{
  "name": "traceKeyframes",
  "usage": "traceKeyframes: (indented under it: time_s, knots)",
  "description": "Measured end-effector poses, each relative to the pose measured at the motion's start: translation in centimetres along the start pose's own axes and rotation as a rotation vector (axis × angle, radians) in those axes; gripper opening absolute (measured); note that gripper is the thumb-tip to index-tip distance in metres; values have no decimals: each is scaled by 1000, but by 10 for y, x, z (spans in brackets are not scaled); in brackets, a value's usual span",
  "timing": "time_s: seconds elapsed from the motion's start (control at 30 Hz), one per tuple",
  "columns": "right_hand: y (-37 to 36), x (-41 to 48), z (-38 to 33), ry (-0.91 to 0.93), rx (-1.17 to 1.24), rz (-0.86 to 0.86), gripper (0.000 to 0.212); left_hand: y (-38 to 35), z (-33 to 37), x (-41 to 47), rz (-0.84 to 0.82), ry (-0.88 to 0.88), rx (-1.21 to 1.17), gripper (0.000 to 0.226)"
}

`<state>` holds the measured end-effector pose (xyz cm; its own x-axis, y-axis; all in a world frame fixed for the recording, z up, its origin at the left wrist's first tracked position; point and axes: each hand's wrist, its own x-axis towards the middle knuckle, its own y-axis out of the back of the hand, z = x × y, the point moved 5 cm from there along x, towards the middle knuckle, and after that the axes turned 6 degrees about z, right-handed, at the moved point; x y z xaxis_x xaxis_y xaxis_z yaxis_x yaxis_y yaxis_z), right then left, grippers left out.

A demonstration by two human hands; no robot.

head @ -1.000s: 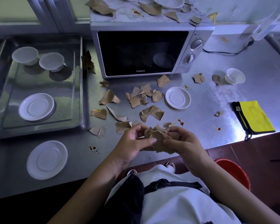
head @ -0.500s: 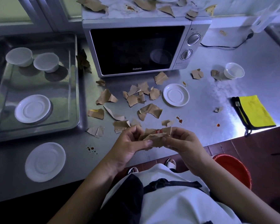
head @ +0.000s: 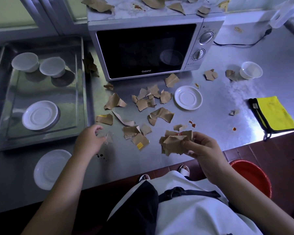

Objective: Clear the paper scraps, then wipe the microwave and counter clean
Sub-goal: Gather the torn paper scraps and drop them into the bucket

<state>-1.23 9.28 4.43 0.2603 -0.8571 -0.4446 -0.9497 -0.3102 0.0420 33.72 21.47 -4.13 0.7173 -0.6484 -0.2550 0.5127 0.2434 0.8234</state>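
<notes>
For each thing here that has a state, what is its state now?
Microwave: door closed, scraps on top.
Right hand: holds wad of scraps.
Left hand: reaching to a counter scrap.
Yellow cloth: folded, untouched.
Cup: upright, empty.

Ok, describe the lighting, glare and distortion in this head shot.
Head view: dim and blue-tinted overall; strong glare washes the counter on the right, near the yellow cloth. The wide lens bows the microwave and the tray edges. The microwave's dark door mirrors a bowl-like shape. The right hand with its scrap bundle is sharp, and the left hand slightly soft.
</notes>
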Motion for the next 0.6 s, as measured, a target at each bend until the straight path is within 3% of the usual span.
traceKeyframes:
  time_s: [0.27,0.47,0.6]
  knots:
    - [2,0,4,-20,-7,9,19,-35,-6,9,-48,-68,183,52]
    - [9,-2,5,-24,9,12,19,-36,-2,21,-26,-74,256,39]
    - [12,-4,5,-27,26,22,18,-32,4,21,19,-63,183,27]
